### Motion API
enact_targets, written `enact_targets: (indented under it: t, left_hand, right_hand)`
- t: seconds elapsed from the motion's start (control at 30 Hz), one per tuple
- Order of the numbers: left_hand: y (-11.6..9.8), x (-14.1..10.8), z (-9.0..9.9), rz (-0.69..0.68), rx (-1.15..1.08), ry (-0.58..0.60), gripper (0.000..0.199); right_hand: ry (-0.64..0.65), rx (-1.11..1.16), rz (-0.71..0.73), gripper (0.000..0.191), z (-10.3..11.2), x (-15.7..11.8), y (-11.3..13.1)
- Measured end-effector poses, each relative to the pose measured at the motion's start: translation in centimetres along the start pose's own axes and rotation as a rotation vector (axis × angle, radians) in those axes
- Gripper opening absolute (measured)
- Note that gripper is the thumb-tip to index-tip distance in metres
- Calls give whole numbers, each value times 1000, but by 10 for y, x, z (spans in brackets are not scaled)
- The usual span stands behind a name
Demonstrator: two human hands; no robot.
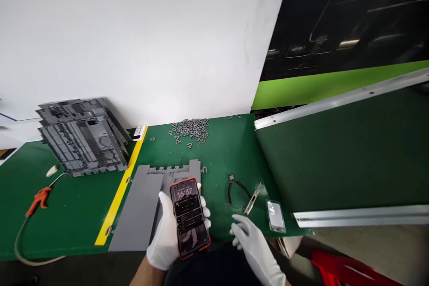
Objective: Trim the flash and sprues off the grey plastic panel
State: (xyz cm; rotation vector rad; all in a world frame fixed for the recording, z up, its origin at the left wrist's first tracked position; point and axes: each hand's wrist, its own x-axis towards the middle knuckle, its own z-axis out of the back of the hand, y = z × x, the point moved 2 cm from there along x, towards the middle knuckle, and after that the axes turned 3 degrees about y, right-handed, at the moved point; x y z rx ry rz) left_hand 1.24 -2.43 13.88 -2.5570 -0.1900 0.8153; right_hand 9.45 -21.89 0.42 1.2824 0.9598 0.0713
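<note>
My left hand (167,234), in a white glove, holds a phone (190,219) in an orange case, its screen lit and showing 16:37. Behind the phone a flat grey plastic panel (137,214) lies on the green table (231,143). My right hand (251,243), also gloved in white, is held over the table's front edge, fingers apart and somewhat curled, with nothing in it. Beyond it lie cutting pliers (237,186) with black and red handles and a slim metal tool (253,199). A clear sleeve with a white card (275,216) is to its right.
Grey panels (83,138) lean in a stack against the white wall at the left. Small grey hooks (192,129) are heaped at the table's back. An orange air gun (40,199) with a hose lies at the left. A green conveyor (348,156) slopes at the right.
</note>
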Motion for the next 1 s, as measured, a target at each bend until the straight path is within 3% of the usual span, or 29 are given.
enact_targets:
  t: [0.3,0.7,1.0]
  left_hand:
    - [-25,-7,9,-98,63,-16,94]
    - [-31,-35,0,-199,17,-4,93]
    - [-32,-67,4,-363,26,-53,92]
  right_hand:
    - [125,-35,-51,67,-16,10,5]
    - [192,-62,-83,68,-12,8,2]
    - [212,-86,-93,70,-25,15,-29]
